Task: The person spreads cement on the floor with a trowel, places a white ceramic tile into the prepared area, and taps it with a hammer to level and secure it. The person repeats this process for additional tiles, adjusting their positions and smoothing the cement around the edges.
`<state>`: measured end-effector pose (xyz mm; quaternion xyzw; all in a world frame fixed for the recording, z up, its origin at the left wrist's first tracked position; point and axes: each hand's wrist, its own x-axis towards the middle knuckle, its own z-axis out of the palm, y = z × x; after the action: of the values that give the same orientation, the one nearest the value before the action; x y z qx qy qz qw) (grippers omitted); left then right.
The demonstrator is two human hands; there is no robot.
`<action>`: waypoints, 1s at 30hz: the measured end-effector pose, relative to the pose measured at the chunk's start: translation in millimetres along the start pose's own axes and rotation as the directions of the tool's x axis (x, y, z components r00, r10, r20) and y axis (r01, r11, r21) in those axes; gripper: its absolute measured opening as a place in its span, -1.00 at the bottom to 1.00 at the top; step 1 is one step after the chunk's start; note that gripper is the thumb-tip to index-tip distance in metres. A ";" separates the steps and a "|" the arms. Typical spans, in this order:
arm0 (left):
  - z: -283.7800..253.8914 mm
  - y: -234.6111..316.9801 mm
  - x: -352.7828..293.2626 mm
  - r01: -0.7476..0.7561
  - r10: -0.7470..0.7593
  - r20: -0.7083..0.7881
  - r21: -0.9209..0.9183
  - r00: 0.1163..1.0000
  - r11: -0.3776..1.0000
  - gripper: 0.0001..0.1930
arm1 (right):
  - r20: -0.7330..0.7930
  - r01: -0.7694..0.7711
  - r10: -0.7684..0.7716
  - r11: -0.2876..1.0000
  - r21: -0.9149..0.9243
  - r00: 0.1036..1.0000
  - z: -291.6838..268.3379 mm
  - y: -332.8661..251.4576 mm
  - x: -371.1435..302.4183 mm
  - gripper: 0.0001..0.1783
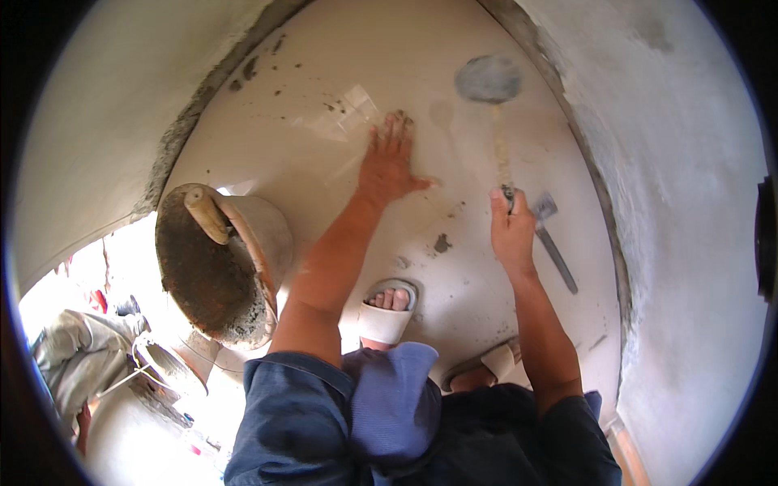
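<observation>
My left hand (391,164) lies flat with fingers spread on a large pale floor tile (324,154). My right hand (512,231) grips the wooden handle of a rubber mallet (489,79). The mallet's round grey head is up ahead, over the far part of the tile. A notched metal trowel (553,243) lies on the floor just right of my right hand.
A mortar-smeared bucket (219,267) with a wooden handle sticking out stands at the left. My feet in pale sandals (387,312) rest on the tile. Rough plastered walls (673,162) close in on both sides. Mortar specks dot the floor. Bags and a smaller pail (162,364) sit lower left.
</observation>
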<state>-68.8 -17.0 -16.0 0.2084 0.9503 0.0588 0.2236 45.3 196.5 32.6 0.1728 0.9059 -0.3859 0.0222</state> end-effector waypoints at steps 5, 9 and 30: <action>2.4 -3.6 -0.7 0.040 -0.039 0.020 -0.077 0.999 0.996 0.28 | -0.039 0.062 -0.060 0.997 0.045 0.997 29.9 -37.2 74.7 -0.62; 2.6 -5.9 -0.5 0.032 -0.031 0.011 -0.130 0.999 0.991 0.28 | 0.022 0.076 -0.076 0.997 0.009 0.997 46.4 -44.7 99.8 -0.58; -26.7 -53.4 29.5 0.213 -0.212 0.008 -0.053 0.977 0.976 0.11 | 0.132 0.252 -0.246 0.967 -0.031 0.960 117.2 -138.2 195.3 -0.48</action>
<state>-124.5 -53.3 -14.9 0.0996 0.9649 0.0599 0.2353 -194.8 82.7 12.1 0.0322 0.9260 -0.3744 0.0350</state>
